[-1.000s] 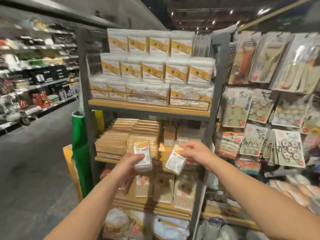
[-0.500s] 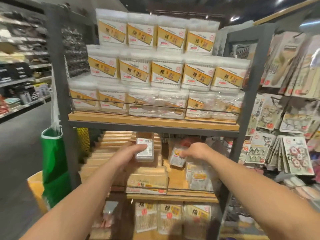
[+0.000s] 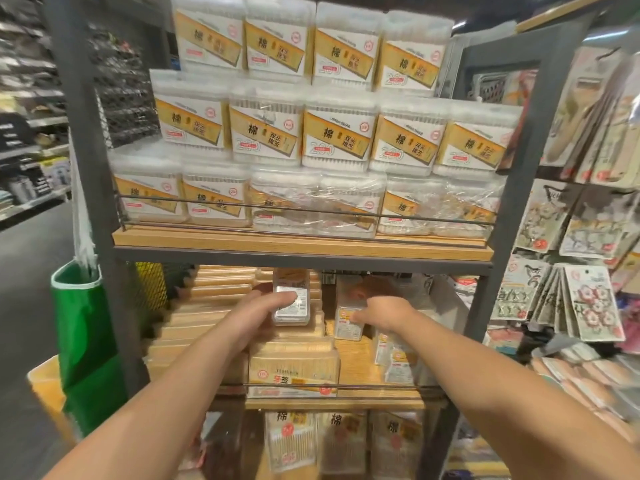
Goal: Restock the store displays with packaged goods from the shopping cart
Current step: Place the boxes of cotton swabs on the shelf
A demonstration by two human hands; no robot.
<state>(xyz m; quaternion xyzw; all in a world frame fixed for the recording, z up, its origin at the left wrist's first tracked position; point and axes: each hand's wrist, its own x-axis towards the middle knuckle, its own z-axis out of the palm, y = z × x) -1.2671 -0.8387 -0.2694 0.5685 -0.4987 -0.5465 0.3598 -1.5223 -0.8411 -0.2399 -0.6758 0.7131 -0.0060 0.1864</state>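
My left hand (image 3: 258,311) grips a small clear plastic box (image 3: 291,304) with a white label, held upright above the stacked tan packs (image 3: 292,370) on the middle shelf (image 3: 353,403). My right hand (image 3: 379,313) reaches deeper into the same shelf and pinches a second small clear packet (image 3: 348,322) with a yellow and white label, which stands on the shelf's wooden board. Both forearms stretch in from the bottom of the view.
The upper shelf (image 3: 301,242) holds rows of cotton swab boxes (image 3: 337,133) behind a wire rail. Grey metal uprights (image 3: 512,209) frame the unit. Hanging carded goods (image 3: 588,299) fill the right. A green bag (image 3: 83,334) hangs at left beside the aisle.
I have moved closer to the shelving unit. Both hands have pushed further into the middle shelf, and the right-hand packet now stands on the shelf board.
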